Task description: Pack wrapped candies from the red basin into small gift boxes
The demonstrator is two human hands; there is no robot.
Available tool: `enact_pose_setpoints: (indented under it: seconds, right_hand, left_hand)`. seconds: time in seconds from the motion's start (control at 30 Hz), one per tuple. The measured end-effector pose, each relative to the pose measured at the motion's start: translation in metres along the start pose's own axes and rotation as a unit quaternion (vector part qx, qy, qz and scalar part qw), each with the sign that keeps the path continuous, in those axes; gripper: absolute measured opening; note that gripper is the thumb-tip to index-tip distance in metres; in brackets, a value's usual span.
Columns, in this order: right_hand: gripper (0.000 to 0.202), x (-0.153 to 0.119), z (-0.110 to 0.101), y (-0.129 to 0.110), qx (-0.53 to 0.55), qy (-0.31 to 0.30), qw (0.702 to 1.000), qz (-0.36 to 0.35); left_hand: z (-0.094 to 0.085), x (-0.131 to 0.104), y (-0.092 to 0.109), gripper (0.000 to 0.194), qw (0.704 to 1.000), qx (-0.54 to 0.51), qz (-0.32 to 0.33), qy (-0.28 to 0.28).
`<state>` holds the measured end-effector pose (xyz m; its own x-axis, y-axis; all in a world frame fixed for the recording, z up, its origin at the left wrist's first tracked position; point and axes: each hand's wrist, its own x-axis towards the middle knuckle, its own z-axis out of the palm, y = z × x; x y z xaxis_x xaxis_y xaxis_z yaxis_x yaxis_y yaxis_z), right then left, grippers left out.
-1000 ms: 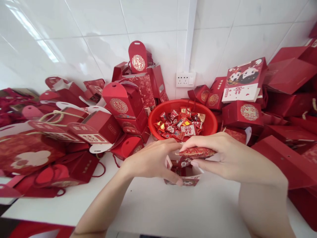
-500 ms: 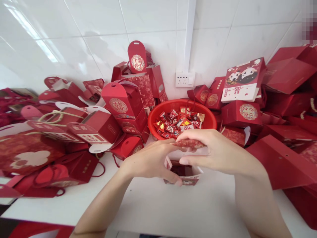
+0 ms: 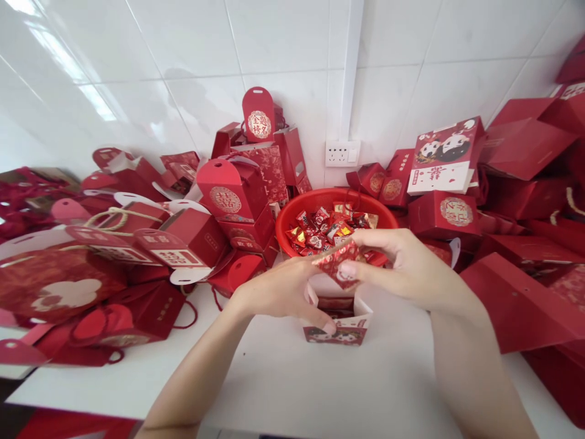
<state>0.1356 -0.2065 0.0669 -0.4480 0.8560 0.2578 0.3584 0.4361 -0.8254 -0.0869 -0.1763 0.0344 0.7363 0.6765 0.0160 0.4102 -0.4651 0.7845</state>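
A small open-topped paper box (image 3: 336, 336) with a panda print stands on the white table, its pale side flaps raised. Something dark red lies inside it. My left hand (image 3: 278, 289) is closed on the box's left side, the thumb over its near wall; its other fingertips reach the red piece above. Over the opening, my right hand (image 3: 402, 268) pinches a flat red patterned piece (image 3: 336, 262) between thumb and fingers. Whether this is a separate packet or part of the box I cannot tell. Just behind stands a red plastic basket (image 3: 292, 204) with wrapped candies (image 3: 315, 231).
Red gift boxes (image 3: 185, 235) are heaped at the left, several with cord handles. More boxes (image 3: 443, 213) crowd the right side, one bearing pandas (image 3: 445, 149). A tiled wall (image 3: 283, 36) with a socket (image 3: 342, 153) closes off the back. Bare white table (image 3: 338, 390) shows in front.
The red patterned piece has turned from nearly edge-on to show its face, and my right thumb has risen onto it. The box opening is less covered. The view has shifted slightly.
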Motion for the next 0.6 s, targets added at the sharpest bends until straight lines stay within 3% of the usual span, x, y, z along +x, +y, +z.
enact_pose_setpoints:
  seconds: [0.13, 0.2, 0.4, 0.6]
  right_hand:
    - [0.018, 0.001, 0.001, 0.001, -0.069, -0.133, 0.989, 0.009]
    - [0.017, 0.001, 0.001, 0.001, -0.11, -0.167, 0.98, -0.005]
    - [0.015, -0.002, -0.001, -0.001, -0.185, -0.161, 0.969, -0.018]
    - [0.015, -0.002, 0.011, -0.005, -0.306, -0.199, 0.931, -0.011]
  left_hand:
    - [-0.001, 0.001, 0.0, 0.064, 1.0, 0.015, 0.006, -0.024]
    - [-0.002, 0.001, 0.001, 0.065, 0.999, 0.033, 0.008, -0.024]
    - [-0.003, 0.001, 0.004, 0.059, 0.998, 0.059, -0.022, -0.029]
    - [0.0, 0.001, -0.001, 0.078, 0.998, 0.055, 0.008, -0.034]
